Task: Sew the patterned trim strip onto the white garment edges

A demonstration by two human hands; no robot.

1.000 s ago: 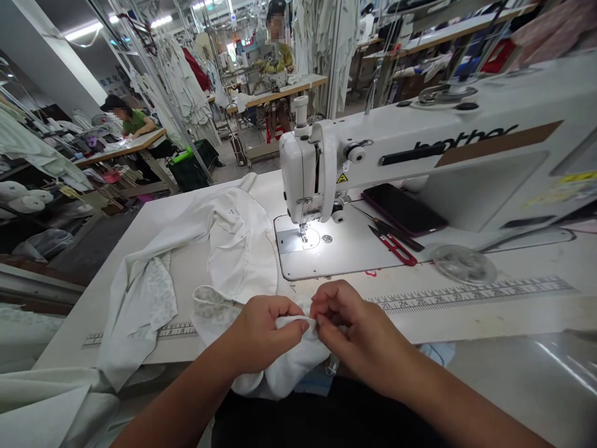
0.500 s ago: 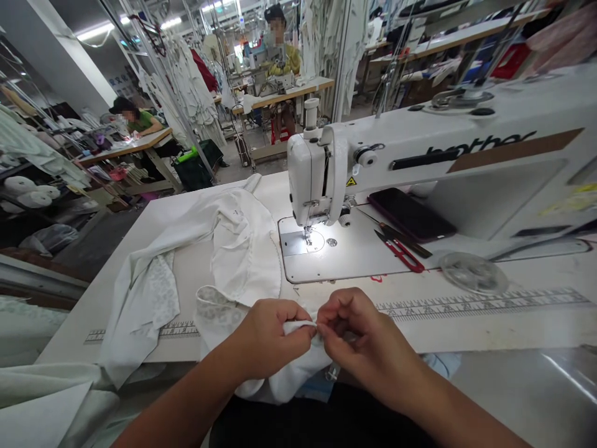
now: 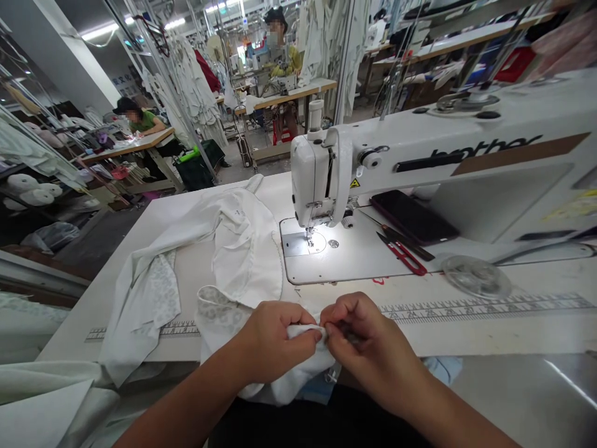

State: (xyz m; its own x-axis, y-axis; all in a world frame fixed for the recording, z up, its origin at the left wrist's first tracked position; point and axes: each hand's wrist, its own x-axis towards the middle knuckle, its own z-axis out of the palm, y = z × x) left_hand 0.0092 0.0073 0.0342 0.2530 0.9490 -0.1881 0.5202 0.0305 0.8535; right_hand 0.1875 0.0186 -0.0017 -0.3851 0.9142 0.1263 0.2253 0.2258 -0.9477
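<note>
My left hand (image 3: 275, 339) and my right hand (image 3: 361, 342) meet at the table's near edge, both pinched on a fold of a white garment (image 3: 233, 255). The fingertips almost touch at the cloth's edge. The garment spreads back and left over the table, with a patterned lining piece (image 3: 158, 292) on its left. A white Brother sewing machine (image 3: 420, 155) stands behind my hands, its lit needle plate (image 3: 303, 242) just beyond the cloth.
Red thread snips (image 3: 403, 255), a dark phone (image 3: 413, 218) and a clear round lid (image 3: 476, 277) lie on the machine bed and table at right. A printed ruler (image 3: 489, 305) runs along the table. Two other people sit at tables in the background.
My hands stay pinched on the fold, drawing a little nearer to me and to each other. The view has shifted slightly; nothing else has moved.
</note>
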